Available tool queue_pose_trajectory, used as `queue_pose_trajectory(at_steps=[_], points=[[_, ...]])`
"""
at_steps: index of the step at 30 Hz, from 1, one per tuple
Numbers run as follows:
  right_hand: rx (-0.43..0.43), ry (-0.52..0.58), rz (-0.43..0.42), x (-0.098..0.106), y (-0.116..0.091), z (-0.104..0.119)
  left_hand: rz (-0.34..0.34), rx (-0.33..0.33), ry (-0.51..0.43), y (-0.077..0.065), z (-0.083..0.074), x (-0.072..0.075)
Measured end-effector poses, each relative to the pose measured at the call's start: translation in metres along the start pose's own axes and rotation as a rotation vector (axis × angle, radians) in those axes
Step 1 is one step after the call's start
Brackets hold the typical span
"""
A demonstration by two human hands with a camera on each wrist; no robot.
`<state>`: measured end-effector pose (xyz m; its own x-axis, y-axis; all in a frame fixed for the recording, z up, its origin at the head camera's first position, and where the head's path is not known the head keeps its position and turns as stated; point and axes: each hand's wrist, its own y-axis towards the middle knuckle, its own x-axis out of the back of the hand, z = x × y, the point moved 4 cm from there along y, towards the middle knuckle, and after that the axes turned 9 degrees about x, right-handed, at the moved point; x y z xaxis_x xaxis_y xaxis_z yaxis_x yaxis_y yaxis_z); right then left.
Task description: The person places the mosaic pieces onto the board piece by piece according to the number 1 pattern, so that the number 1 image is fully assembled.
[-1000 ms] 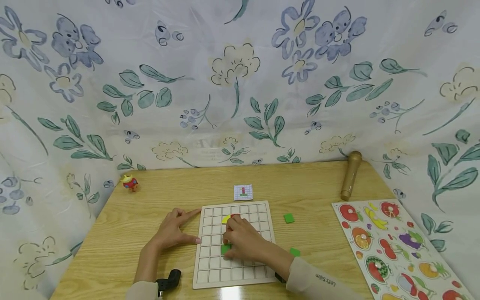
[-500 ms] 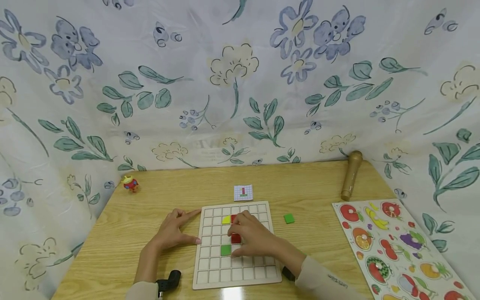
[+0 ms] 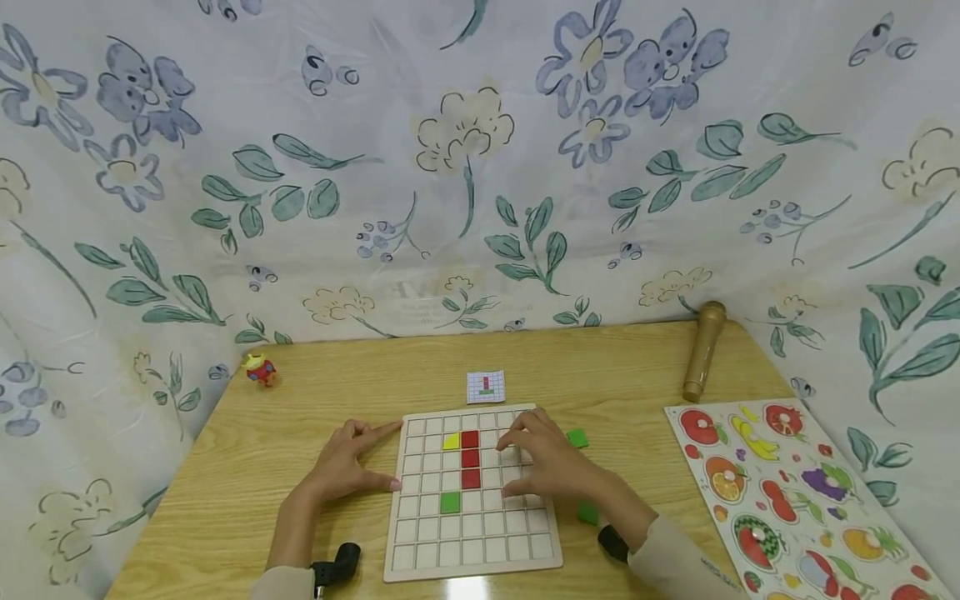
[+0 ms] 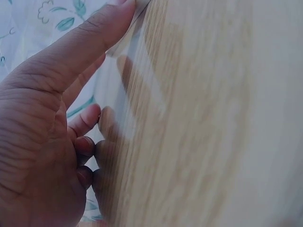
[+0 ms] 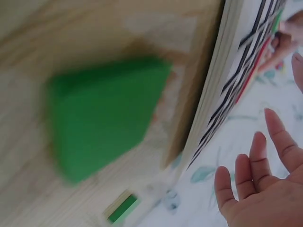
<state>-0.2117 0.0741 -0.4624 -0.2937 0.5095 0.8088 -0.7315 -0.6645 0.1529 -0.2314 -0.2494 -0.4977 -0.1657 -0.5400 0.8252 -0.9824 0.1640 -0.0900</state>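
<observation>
A wooden grid board [image 3: 427,556] lies on the table. In its cells sit a column of three red tiles [image 3: 470,457], a yellow tile [image 3: 451,441] beside the top red one, and a green tile [image 3: 450,502] lower left. My left hand [image 3: 339,468] touches the board's left edge with straight index finger and thumb; its other fingers bend loosely, as the left wrist view shows. Over the board's right side hovers my right hand [image 3: 555,462], fingers spread and holding nothing. Right of the board lie a far green tile [image 3: 577,438] and a near green tile [image 3: 588,512].
Behind the board is a small card [image 3: 486,387] with a red and green grid pattern. A fruit sticker sheet [image 3: 738,458] and a brown cylinder [image 3: 702,354] lie on the right. At the far left stands a toy figure [image 3: 259,369]. A floral curtain hangs behind.
My right hand has moved right, off the tiles toward the board's right side, uncovering the whole red column. My left hand stays at the left edge.
</observation>
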Motion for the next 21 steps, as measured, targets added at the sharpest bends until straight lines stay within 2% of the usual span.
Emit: queue_pose_trajectory(at_steps=[7, 21], points=[[-0.046, 0.038, -0.05, 0.016, -0.012, -0.016, 0.004, -0.001, 0.013, 0.001, 0.001, -0.002], [-0.082, -0.038, -0.13, 0.037, -0.028, -0.039, 0.006, -0.017, -0.008, 0.002, 0.002, -0.001]])
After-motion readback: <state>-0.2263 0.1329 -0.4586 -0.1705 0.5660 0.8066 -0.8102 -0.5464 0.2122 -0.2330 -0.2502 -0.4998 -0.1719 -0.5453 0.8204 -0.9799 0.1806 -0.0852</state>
